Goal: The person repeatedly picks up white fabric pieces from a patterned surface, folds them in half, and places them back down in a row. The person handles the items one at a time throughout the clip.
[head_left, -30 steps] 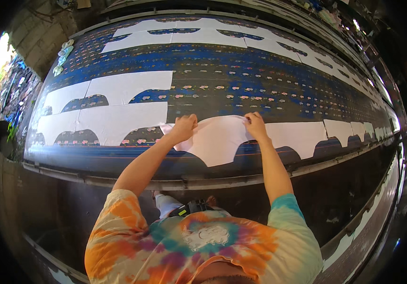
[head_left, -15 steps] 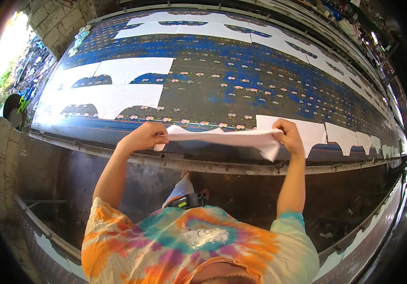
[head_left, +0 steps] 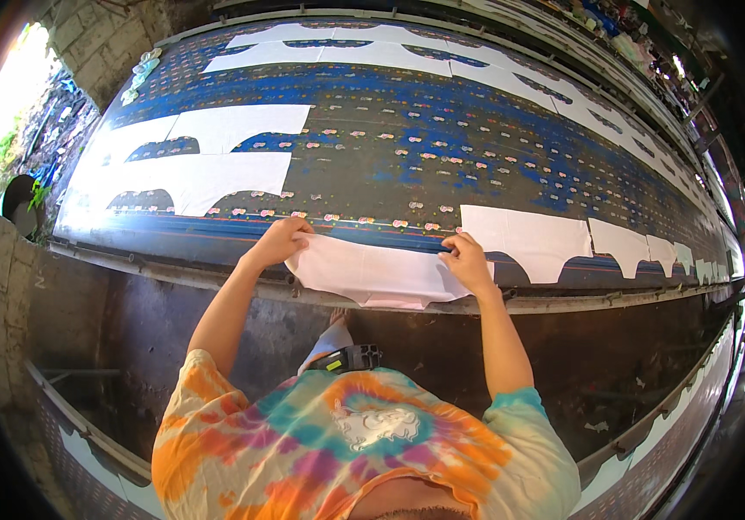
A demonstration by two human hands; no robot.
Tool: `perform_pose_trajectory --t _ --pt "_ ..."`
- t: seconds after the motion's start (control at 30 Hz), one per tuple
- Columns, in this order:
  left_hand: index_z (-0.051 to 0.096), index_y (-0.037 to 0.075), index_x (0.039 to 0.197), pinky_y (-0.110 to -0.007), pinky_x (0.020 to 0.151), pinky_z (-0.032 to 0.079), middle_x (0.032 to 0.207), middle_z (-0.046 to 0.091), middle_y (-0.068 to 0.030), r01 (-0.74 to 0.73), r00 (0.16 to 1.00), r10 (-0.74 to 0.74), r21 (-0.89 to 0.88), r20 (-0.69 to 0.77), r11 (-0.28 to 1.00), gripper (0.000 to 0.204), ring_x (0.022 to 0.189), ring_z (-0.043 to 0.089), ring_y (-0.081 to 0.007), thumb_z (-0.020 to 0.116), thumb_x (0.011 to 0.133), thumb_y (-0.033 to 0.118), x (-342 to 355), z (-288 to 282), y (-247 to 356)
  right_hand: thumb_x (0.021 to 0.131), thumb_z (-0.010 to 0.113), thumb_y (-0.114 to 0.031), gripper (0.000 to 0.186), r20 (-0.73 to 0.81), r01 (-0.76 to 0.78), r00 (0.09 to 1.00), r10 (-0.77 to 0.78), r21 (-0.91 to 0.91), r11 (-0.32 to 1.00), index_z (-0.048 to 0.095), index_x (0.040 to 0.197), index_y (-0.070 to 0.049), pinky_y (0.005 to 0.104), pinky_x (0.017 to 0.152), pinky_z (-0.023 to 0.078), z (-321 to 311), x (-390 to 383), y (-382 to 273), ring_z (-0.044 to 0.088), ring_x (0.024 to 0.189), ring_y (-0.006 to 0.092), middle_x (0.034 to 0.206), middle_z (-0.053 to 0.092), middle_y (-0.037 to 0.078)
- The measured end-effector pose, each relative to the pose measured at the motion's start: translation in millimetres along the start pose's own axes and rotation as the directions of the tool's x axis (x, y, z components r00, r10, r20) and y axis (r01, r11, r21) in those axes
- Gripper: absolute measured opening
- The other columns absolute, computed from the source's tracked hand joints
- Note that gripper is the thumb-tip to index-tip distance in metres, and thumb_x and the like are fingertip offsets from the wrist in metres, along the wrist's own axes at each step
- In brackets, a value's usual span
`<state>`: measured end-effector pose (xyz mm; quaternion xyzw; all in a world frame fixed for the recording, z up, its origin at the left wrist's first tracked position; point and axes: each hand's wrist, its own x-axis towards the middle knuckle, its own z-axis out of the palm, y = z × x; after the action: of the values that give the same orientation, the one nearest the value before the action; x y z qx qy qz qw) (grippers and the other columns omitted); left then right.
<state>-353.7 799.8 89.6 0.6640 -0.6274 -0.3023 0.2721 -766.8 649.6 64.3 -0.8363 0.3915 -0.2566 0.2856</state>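
Note:
A white cut fabric piece (head_left: 368, 270) hangs between my hands at the near edge of the long printing table (head_left: 355, 178). My left hand (head_left: 275, 243) pinches its upper left corner, and my right hand (head_left: 469, 263) has closed on its upper right side. The lower edge of the cloth droops over the table's rail. Just right of my right hand, another white fabric piece (head_left: 528, 243) with curved cutouts lies flat on the table.
More white fabric pieces (head_left: 255, 130) lie at the left, and a far row (head_left: 364, 54) runs along the back. Small printed motifs and blue stains cover the tabletop. A metal rail (head_left: 563, 303) borders the near edge. A black pouch (head_left: 351, 358) shows at my waist.
My hands have drawn closer together, the right one moving left. The fabric piece, earlier stretched and bunched, has opened out and now hangs lower over the table edge.

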Motion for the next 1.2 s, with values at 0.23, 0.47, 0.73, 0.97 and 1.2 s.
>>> perform_pose_trajectory --t 0.23,0.47,0.73,0.97,1.2 --pt "0.063 -0.002 0.105 -0.039 0.078 0.054 0.091 0.071 -0.0188 0.013 0.975 -0.01 0.012 -0.221 1.0 0.024 0.091 0.071 -0.0311 0.064 0.081 -0.004 -21 3 -14 0.074 0.079 -0.004 0.031 0.028 -0.024 0.999 0.021 0.105 0.994 0.066 0.103 -0.004 0.0334 0.075 0.05 24 -5 6 0.057 0.089 0.0235 0.096 0.055 0.009" --pt "0.054 0.002 0.085 -0.045 0.089 0.047 0.11 0.066 -0.014 -0.25 0.821 0.423 0.424 -0.384 0.871 0.016 0.108 0.059 -0.0366 0.06 0.076 -0.01 -36 10 -35 0.074 0.077 -0.001 0.02 0.041 0.02 0.999 -0.026 0.123 0.992 0.068 0.091 -0.002 0.0318 0.073 0.046 26 -7 7 0.054 0.081 0.022 0.089 0.051 0.007" --pt "0.061 0.008 0.125 -0.046 0.1 0.039 0.118 0.062 -0.0164 -0.183 0.982 0.187 0.378 0.027 0.908 0.048 0.121 0.053 -0.0353 0.058 0.081 -0.009 -44 -2 -23 0.077 0.074 -0.002 0.014 0.085 -0.034 0.996 0.002 0.374 0.927 0.062 0.082 0.0 0.0308 0.066 0.045 12 -10 21 0.056 0.073 0.0147 0.08 0.061 0.006" --pt "0.051 0.007 0.138 -0.051 0.103 0.037 0.12 0.062 -0.0211 0.088 0.931 -0.266 0.551 0.251 0.83 0.046 0.125 0.05 -0.0378 0.053 0.093 0.012 -26 0 2 0.079 0.078 -0.012 0.019 0.124 -0.156 0.983 0.135 0.185 0.97 0.064 0.083 0.0 0.0303 0.06 0.042 -38 -42 -17 0.054 0.065 0.0115 0.072 0.064 0.006" --pt "0.051 0.005 0.133 -0.056 0.094 0.043 0.116 0.064 -0.0217 0.137 0.923 -0.315 0.576 0.22 0.806 0.043 0.109 0.059 -0.0417 0.056 0.093 0.019 -13 7 -4 0.076 0.083 -0.023 0.025 0.587 -0.304 0.742 0.324 -0.137 0.943 0.075 0.084 -0.001 0.0285 0.058 0.044 -116 -95 -22 0.058 0.062 0.0093 0.063 0.064 0.005"
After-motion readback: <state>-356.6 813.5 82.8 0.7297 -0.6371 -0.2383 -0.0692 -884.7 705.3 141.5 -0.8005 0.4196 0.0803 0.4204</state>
